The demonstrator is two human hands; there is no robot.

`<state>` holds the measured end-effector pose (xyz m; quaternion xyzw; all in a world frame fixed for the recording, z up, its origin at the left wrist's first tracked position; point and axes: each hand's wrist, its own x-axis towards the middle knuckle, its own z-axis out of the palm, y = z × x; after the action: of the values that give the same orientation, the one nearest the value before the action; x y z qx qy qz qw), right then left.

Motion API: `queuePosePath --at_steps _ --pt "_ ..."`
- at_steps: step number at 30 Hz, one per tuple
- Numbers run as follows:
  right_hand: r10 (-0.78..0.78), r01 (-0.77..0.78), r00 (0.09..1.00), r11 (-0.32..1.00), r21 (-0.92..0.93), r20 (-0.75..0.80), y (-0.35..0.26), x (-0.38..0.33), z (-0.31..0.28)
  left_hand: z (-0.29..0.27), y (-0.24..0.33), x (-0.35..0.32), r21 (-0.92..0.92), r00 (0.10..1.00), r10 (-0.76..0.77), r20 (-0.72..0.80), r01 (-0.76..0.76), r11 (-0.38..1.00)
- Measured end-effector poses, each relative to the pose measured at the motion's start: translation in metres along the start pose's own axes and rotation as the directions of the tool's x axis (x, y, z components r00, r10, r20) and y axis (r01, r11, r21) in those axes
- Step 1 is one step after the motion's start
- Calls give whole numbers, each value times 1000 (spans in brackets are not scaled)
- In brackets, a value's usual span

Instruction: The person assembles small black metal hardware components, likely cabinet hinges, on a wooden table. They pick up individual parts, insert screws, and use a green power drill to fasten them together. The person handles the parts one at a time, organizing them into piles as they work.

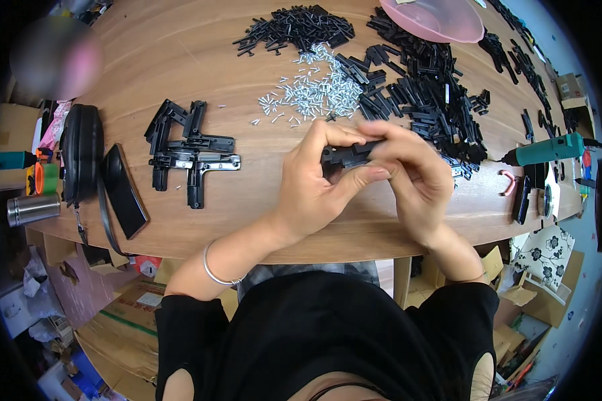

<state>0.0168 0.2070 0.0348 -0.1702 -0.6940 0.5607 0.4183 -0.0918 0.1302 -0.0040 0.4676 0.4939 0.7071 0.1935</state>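
My left hand is closed round a dark plastic part, gripping it between thumb and fingers above the table's near middle. My right hand meets it from the other side, with its fingers bent against the part's right end and slightly blurred. The fingers hide much of the part, so its full shape does not show. Beyond my hands lies a spread of small silver screws. To the left, several L-shaped black plastic pieces rest in a cluster, some overlapping.
Black pegs are heaped at the back, beside many black plastic pieces and a pink basin. A teal electric screwdriver lies at right. At left are a phone, a black case and a metal flask.
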Motion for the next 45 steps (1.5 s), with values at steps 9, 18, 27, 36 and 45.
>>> queuePosePath --at_steps 9,18,27,36,45 --pt "-132 201 956 946 -256 262 7 19 5 -11 6 1 78 986 28 -167 -15 997" --pt "318 -319 769 943 -97 554 13 115 46 -49 13 34 119 887 -111 -449 182 976" --pt "16 584 762 416 -697 647 112 177 77 -102 32 2 -684 771 -531 -353 174 708" --pt "47 462 800 589 -663 598 96 168 68 -103 59 -60 -731 790 -588 -174 296 615" --pt "134 10 899 946 -324 417 -24 -1 38 -80 54 -86 -885 684 -729 3 341 316"
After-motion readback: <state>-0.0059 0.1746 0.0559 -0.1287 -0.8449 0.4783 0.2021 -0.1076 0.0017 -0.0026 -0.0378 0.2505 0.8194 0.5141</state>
